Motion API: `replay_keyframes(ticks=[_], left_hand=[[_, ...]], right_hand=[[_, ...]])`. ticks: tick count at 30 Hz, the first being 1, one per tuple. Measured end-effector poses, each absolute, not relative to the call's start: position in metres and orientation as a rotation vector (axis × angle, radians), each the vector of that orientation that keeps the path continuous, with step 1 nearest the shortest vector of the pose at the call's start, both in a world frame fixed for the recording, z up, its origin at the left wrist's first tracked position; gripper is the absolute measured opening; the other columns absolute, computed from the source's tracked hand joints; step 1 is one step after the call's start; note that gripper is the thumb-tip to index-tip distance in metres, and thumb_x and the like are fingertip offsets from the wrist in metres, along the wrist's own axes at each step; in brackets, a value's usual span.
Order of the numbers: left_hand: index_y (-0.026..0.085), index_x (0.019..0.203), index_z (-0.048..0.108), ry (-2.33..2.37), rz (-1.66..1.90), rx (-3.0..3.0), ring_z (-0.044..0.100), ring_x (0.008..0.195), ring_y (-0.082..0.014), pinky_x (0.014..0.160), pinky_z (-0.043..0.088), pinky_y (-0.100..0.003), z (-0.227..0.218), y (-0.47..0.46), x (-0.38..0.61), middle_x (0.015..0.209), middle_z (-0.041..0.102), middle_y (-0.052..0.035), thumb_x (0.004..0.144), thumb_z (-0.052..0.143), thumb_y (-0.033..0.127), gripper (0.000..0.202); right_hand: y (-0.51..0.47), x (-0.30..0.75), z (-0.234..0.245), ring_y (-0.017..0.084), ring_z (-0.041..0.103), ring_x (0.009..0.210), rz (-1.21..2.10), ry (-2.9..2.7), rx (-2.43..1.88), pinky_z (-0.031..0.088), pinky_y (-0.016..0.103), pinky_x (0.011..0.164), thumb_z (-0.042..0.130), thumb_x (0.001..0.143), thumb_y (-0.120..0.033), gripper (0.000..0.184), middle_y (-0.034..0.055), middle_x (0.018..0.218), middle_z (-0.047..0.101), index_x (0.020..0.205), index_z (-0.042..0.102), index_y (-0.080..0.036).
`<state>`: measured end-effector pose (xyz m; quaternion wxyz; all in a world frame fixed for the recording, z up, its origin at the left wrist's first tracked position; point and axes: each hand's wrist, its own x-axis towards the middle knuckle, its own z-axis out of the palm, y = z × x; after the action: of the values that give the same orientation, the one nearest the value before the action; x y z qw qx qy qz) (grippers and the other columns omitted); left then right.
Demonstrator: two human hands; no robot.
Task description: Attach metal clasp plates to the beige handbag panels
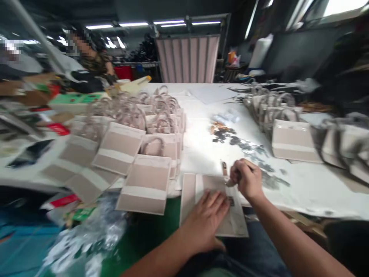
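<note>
A flat beige handbag panel (188, 192) with a paler stripe lies at the table's front edge, jutting out over my lap. My left hand (209, 211) rests flat on it, fingers spread. At the panel's far right corner, my right hand (248, 180) is closed in a pinch; what sits between its fingers is blurred and I cannot make it out. A small dark rectangular patch (231, 201) shows on the panel, right of my left fingertips. Just beyond the panel's far edge, a short brown strap-like piece (224, 168) with a dark end sticks up.
Beige handbags with looped handles (161, 123) crowd the left; loose flat bags (145, 177) overhang the front edge. More bags (294, 138) line the right. Small dark pieces (245, 145) scatter across the white table (198, 154). A person (95, 61) is at the back left.
</note>
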<state>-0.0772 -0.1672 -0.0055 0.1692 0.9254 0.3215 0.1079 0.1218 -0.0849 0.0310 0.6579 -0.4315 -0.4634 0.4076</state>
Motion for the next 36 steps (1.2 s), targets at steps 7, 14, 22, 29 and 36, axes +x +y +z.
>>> replay_keyframes(ticks=[7,14,22,29,36], left_hand=[[0.015,0.169,0.023,0.875,0.130,2.721,0.015,0.166,-0.0317,0.135,0.003,-0.051,-0.012,-0.142,-0.065,0.180,0.019,-0.0133,0.086,0.070,0.058,0.104],[0.013,0.166,0.031,0.834,0.022,2.702,0.026,0.162,-0.0320,0.134,0.011,-0.051,0.010,-0.119,-0.060,0.177,0.028,-0.0149,0.082,0.067,0.062,0.103],[0.010,0.169,0.021,0.767,0.073,2.696,0.001,0.168,-0.0310,0.135,-0.008,-0.052,-0.006,-0.117,-0.063,0.181,0.015,-0.0133,0.084,0.065,0.063,0.109],[0.008,0.169,0.021,0.783,0.102,2.673,0.001,0.168,-0.0326,0.136,-0.008,-0.053,-0.006,-0.117,-0.063,0.180,0.017,-0.0159,0.084,0.066,0.063,0.110],[0.010,0.170,0.012,0.797,0.080,2.688,0.003,0.168,-0.0331,0.136,-0.006,-0.056,-0.009,-0.123,-0.062,0.180,0.014,-0.0165,0.081,0.072,0.054,0.116]], right_hand=[[-0.070,0.134,0.029,0.010,0.043,0.038,0.853,-0.958,-0.982,0.038,0.025,0.039,0.072,0.093,-0.045,0.047,-0.0055,0.047,0.048,0.059,0.047,-0.024],[-0.068,0.133,0.029,0.011,0.046,0.042,0.865,-1.088,-0.993,0.039,0.025,0.042,0.071,0.095,-0.047,0.049,-0.0043,0.049,0.051,0.059,0.049,-0.023],[-0.073,0.136,0.051,0.012,0.045,0.044,0.845,-1.204,-0.836,0.039,0.029,0.045,0.067,0.101,-0.042,0.047,-0.0027,0.053,0.050,0.060,0.053,-0.023],[-0.072,0.135,0.027,0.012,0.044,0.045,0.875,-1.231,-0.918,0.036,0.029,0.046,0.064,0.103,-0.039,0.046,-0.0038,0.052,0.049,0.062,0.051,-0.023],[-0.074,0.130,0.025,0.013,0.047,0.048,0.832,-1.271,-0.998,0.040,0.029,0.050,0.063,0.101,-0.044,0.046,-0.0025,0.053,0.053,0.061,0.055,-0.023]])
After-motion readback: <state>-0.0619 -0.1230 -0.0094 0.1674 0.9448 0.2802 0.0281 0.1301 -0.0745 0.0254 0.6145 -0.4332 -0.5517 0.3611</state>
